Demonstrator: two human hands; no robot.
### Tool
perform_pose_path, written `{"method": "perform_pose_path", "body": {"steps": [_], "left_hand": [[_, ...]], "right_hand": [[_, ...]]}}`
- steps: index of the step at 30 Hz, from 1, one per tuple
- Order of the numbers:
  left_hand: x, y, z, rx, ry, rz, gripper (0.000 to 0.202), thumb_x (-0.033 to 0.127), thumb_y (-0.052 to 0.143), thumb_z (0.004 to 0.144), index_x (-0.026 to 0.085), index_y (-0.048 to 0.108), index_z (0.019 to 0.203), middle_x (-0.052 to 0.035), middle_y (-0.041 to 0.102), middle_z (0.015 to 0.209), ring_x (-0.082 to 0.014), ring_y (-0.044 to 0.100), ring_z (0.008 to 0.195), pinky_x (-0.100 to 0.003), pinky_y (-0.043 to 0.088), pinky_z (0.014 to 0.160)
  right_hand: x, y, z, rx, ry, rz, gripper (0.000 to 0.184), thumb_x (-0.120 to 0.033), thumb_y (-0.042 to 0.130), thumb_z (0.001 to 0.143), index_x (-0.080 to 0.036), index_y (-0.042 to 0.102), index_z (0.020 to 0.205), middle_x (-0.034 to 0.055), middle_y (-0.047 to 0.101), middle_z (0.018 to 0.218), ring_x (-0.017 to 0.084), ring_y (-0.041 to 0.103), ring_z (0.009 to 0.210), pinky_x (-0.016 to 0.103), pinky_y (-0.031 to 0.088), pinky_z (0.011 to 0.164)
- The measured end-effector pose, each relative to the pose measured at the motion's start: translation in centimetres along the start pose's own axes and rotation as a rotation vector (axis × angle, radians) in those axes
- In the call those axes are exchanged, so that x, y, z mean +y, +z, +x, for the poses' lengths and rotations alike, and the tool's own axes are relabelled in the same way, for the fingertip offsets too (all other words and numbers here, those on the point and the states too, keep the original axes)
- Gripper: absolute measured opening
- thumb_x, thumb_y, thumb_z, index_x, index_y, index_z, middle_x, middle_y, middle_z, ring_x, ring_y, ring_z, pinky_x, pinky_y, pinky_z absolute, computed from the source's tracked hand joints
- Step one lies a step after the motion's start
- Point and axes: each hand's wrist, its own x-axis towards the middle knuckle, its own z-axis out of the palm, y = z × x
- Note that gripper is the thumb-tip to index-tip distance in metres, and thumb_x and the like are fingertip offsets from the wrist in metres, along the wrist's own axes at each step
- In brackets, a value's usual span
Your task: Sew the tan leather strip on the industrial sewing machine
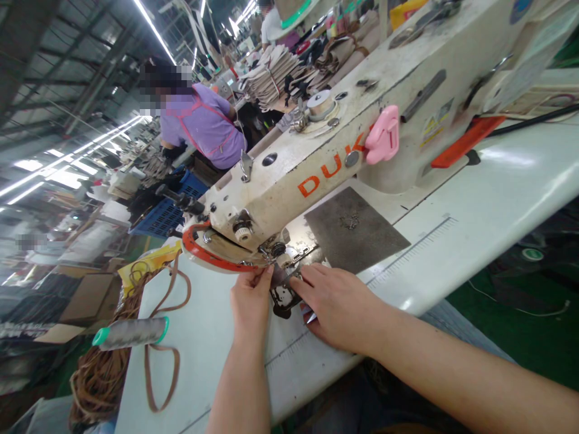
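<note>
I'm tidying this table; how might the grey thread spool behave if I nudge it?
The grey thread spool would probably roll, since it lies on its side and looks round. The brown cord showing on both sides of it might snag or slow it. Its neatly wound look suggests a firm body, likely not floppy.

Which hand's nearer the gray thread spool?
Left. The left hand is under the sewing machine head, to the image-right of the gray thread spool; the right hand is farther image-right.
</note>
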Motion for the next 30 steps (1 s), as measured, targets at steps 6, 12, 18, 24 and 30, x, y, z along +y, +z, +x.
{"method": "perform_pose_path", "body": {"steps": [6,12,18,24,30], "left_hand": [[-0.18,0.15,0.08,-0.01,0.001,-0.023,0.031,0.043,0.082,0.075,0.015,0.079,0.089,-0.0069,0.081,0.082,-0.0222,0.077,0.078,-0.031,0.061,0.071],[-0.19,0.19,0.26,-0.009,0.021,0.02,0.031,0.044,0.081,0.075,0.015,0.079,0.088,-0.0063,0.081,0.081,-0.0214,0.076,0.077,-0.03,0.059,0.069],[-0.06,0.26,0.15,-0.01,0.011,-0.006,0.032,0.044,0.082,0.074,0.015,0.079,0.086,-0.0064,0.08,0.08,-0.0208,0.075,0.074,-0.03,0.059,0.068],[-0.16,0.23,0.15,-0.011,0.009,-0.01,0.033,0.045,0.082,0.074,0.014,0.079,0.087,-0.0066,0.08,0.08,-0.0212,0.075,0.075,-0.031,0.061,0.069],[-0.35,0.19,0.16,-0.017,0.009,-0.03,0.032,0.044,0.082,0.075,0.015,0.08,0.089,-0.0067,0.081,0.082,-0.0221,0.077,0.077,-0.031,0.062,0.071]], "right_hand": [[-0.02,-0.04,-0.04,0.005,-0.005,-0.004,0.039,-0.027,0.069,0.088,-0.015,0.064,0.125,0.0106,0.064,0.115,0.029,0.06,0.108,0.042,0.052,0.087],[-0.06,-0.19,-0.01,-0.002,-0.004,0.001,0.042,-0.025,0.069,0.087,-0.015,0.063,0.128,0.011,0.064,0.115,0.029,0.06,0.108,0.042,0.051,0.087],[-0.04,-0.17,0.03,0.004,-0.009,0.007,0.041,-0.026,0.07,0.087,-0.014,0.064,0.126,0.0106,0.064,0.114,0.029,0.06,0.106,0.042,0.052,0.086],[-0.06,-0.18,0.03,-0.004,-0.005,0.005,0.041,-0.026,0.07,0.087,-0.014,0.063,0.126,0.0104,0.064,0.114,0.029,0.06,0.107,0.041,0.052,0.087],[-0.08,-0.13,0.04,0.0,0.001,-0.002,0.044,-0.026,0.07,0.087,-0.015,0.063,0.129,0.0107,0.065,0.116,0.029,0.061,0.108,0.041,0.051,0.087]]}}
